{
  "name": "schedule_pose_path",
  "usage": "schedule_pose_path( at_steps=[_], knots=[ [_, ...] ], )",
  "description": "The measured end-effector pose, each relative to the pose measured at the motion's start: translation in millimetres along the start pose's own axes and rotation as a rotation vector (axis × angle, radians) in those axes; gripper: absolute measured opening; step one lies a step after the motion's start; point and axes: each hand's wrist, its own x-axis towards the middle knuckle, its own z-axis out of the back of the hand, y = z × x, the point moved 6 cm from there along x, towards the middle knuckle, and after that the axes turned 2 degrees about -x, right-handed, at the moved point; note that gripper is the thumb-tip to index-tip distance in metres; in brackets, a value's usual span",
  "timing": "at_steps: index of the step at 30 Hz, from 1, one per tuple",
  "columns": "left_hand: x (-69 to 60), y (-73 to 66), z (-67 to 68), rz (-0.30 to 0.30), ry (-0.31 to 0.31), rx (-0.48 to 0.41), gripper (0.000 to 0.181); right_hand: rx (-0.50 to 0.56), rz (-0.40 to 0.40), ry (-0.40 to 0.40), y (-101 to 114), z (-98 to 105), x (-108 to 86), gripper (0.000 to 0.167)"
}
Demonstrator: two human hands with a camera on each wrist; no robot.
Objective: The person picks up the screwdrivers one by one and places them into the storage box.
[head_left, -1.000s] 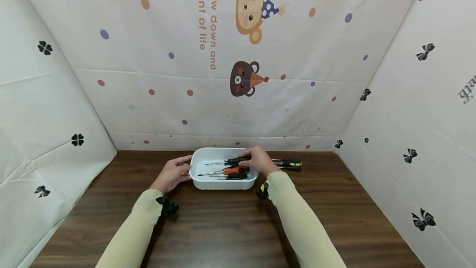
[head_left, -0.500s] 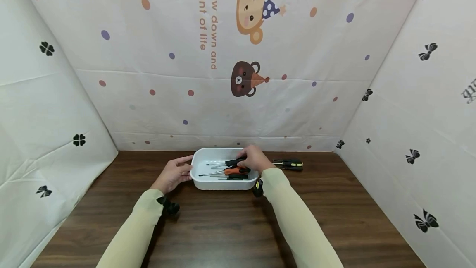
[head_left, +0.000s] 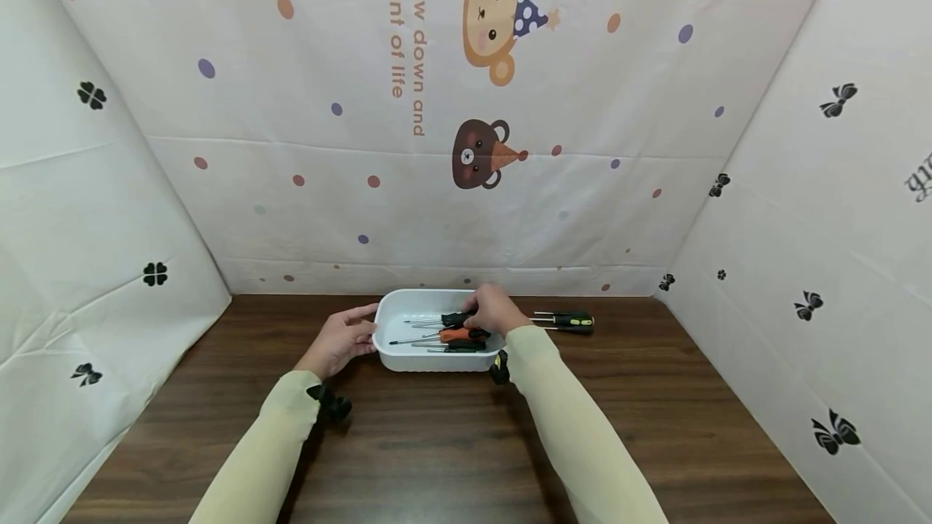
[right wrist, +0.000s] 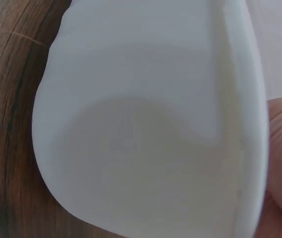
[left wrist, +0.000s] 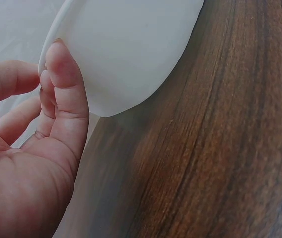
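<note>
A pale sheet printed with black clovers (head_left: 65, 184) rises along the left side of the brown wood-grain tabletop (head_left: 429, 451). The left hand (head_left: 339, 341), below a cream sleeve (head_left: 251, 447), meets the left end of a white rectangular tray (head_left: 437, 363); its thumb lies fairly straight against the outer wall and its fingers are loosely bent at the rim. The tray stands near the tabletop's back edge, before a sheet printed with a bear (head_left: 473, 156) and a monkey (head_left: 484, 10). In it several screwdrivers lie with shafts pointing left: an orange-and-black screwdriver (head_left: 451, 335), dark-handled screwdrivers (head_left: 466, 346) nearer the front wall, and a black-handled screwdriver (head_left: 453, 319) farther back. The right hand (head_left: 497, 312) reaches in over the tray's right end, fingertips narrowed on that last handle; the right wrist view shows mainly the tray's outer wall. Just right of the tray, more screwdrivers (head_left: 572, 320), one handle black and yellow, lie on the tabletop.
</note>
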Motion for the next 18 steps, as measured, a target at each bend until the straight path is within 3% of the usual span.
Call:
schedule_pose_path(
  at_steps=[18],
  knots=[
    [-1.3, -0.8, -1.1, -0.007, 0.006, 0.006, 0.057, -0.083, -0.008, -0.006, 3.6, -4.5, 4.2, 0.021]
  ],
)
